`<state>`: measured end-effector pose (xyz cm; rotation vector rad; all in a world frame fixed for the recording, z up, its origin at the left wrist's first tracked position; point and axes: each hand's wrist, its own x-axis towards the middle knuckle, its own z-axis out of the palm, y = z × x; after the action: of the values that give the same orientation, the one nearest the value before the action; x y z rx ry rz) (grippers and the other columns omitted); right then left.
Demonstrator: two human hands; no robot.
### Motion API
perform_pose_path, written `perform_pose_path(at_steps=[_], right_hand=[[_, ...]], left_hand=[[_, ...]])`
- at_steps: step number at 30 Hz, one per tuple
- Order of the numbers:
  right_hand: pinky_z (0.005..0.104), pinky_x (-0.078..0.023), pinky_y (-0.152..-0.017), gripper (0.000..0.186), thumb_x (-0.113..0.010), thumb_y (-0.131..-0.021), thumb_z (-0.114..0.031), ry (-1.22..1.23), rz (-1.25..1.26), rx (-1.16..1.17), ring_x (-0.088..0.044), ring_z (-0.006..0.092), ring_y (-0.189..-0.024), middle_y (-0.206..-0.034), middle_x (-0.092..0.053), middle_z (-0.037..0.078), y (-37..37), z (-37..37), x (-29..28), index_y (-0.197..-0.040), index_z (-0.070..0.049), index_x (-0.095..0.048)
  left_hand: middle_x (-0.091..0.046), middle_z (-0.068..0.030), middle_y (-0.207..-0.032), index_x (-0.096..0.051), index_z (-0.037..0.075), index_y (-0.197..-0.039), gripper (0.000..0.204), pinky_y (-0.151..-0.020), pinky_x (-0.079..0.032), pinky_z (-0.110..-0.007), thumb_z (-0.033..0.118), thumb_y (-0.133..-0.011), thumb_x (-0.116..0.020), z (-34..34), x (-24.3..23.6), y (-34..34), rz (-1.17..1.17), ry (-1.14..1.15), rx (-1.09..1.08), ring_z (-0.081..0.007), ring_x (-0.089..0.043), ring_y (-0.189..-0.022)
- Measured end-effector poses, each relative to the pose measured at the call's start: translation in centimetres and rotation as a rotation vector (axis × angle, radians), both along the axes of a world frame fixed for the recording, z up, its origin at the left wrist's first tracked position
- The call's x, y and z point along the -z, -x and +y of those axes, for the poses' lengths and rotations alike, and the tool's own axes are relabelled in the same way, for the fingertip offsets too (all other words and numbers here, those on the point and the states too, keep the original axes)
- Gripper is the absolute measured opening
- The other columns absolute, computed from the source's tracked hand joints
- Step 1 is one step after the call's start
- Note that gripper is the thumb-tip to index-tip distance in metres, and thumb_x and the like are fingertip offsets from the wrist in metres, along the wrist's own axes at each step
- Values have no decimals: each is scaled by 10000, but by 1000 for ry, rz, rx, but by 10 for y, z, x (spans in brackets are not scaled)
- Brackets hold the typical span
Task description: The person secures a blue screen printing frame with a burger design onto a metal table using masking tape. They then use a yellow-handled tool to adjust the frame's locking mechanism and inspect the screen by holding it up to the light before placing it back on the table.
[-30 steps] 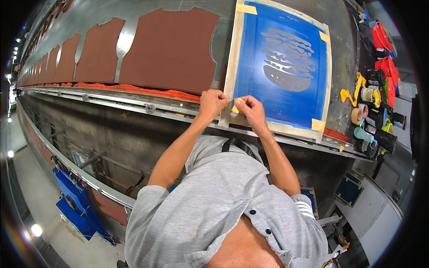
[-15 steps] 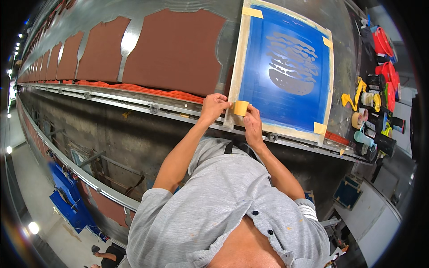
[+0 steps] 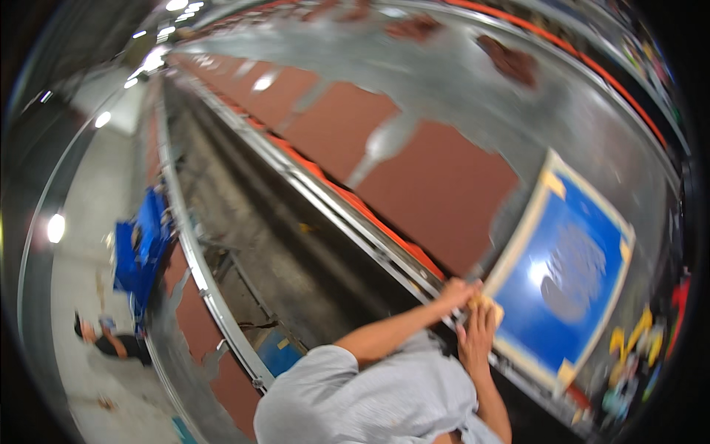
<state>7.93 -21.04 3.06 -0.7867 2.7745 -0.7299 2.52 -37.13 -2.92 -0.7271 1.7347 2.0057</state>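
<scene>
My left hand (image 3: 457, 294) is at the lower-left corner of a blue screen (image 3: 535, 291) with a pale taped frame and a grey stencil shape; blur hides what its fingers hold. My right hand (image 3: 478, 337) has its fingers together on a piece of yellow tape (image 3: 491, 309) at that corner, just beside the left hand. Left of the screen, brown fabric pieces (image 3: 436, 192) lie flat in a row along the long metal table (image 3: 444, 96).
An aluminium rail (image 3: 296, 177) edges the table. Across the aisle are a second table (image 3: 185, 259), blue screens (image 3: 144, 251) and a person in dark clothes (image 3: 115, 344). Tools and containers (image 3: 636, 348) crowd the right end. Crumpled brown fabric (image 3: 506, 59) lies at the back.
The view has swung left along the table, blurring and bringing more of the co-worker into sight. My right fingers have come over the tape at the screen's corner.
</scene>
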Motion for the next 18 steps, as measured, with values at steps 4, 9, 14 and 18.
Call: perform_pose_path(at_steps=[4,9,14,18], right_hand=[[512,-191,-1158,715,-646,-844,-315,-55,54,-17,-210,440,-1424,-1531,-306,194,-1,8,18,-1407,53,-401],[535,-229,-1112,724,-687,-818,-299,-64,30,-79,-241,442,-1406,-1510,-343,201,1,8,9,-1406,24,-414],[545,-259,-1070,740,-714,-787,-263,-60,39,-60,-277,435,-1386,-1482,-384,191,4,15,12,-1402,11,-407],[525,-256,-1084,721,-705,-791,-193,-6,32,-61,-292,430,-1373,-1477,-389,193,12,18,12,-1413,12,-403]], left_hand=[[-576,-7,-577,-726,-4,-779,436,-501,-424,-294,418,-875,-678,19,-3,-8,232,83,39,-64,-500,-559],[-692,-177,-732,-719,-30,-857,285,-660,-531,-377,253,-842,-683,27,-14,-16,171,411,-133,-260,-692,-707],[-649,-208,-708,-545,1,-864,267,-649,-495,-473,219,-844,-698,39,8,-12,258,526,-183,-400,-651,-745],[-633,-198,-839,-560,13,-888,169,-681,-493,-485,145,-852,-658,47,27,-4,277,665,-216,-412,-638,-803]])
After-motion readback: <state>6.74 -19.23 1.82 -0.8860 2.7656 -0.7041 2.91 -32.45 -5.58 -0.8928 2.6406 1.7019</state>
